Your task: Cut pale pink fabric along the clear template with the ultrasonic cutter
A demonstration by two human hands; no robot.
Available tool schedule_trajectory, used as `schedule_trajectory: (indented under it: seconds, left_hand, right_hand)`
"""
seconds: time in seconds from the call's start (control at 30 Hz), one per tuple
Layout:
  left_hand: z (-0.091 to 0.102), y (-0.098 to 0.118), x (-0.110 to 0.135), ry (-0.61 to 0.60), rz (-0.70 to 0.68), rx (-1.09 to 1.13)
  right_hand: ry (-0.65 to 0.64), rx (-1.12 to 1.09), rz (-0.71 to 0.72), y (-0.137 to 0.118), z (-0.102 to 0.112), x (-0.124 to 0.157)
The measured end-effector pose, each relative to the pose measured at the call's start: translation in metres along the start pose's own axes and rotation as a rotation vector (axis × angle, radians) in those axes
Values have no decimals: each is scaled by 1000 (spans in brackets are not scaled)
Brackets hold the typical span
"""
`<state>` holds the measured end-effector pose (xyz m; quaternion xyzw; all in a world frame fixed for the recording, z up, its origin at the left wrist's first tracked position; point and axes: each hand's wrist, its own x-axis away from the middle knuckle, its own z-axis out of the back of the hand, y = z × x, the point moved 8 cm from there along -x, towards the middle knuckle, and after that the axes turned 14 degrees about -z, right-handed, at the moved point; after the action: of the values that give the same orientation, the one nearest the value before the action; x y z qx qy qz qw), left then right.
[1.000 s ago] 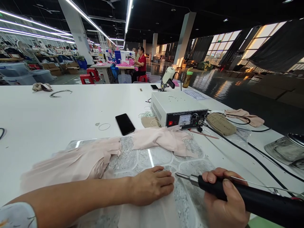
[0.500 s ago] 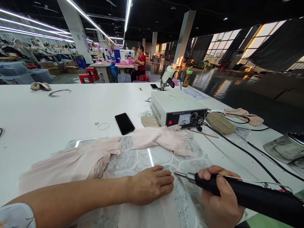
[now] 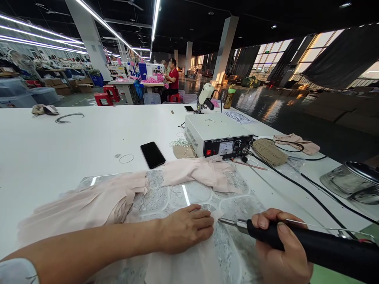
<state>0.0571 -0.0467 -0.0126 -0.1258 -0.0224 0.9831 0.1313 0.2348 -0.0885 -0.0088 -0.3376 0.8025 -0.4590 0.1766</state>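
Pale pink thin cloth lies flat under the left hand. Right-hand fingers wrap the black cutting wand; its metal tip sits just beside the left fingertips and could hurt them.

The black tool runs off the right edge.

A large hall with a dark ceiling, long strip lights and white pillars. Bright windows line the right wall above a glossy floor. The white desk spans the foreground.
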Motion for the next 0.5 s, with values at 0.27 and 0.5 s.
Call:
schedule_trajectory:
  seconds: [0.27,0.5]
  left_hand:
    - [1,0,0,-4,-2,6]
    - [2,1,0,-2,-4,6]
  right_hand:
    - [-31,60,53,2,-2,1]
    - [-76,94,88,1,-3,1]
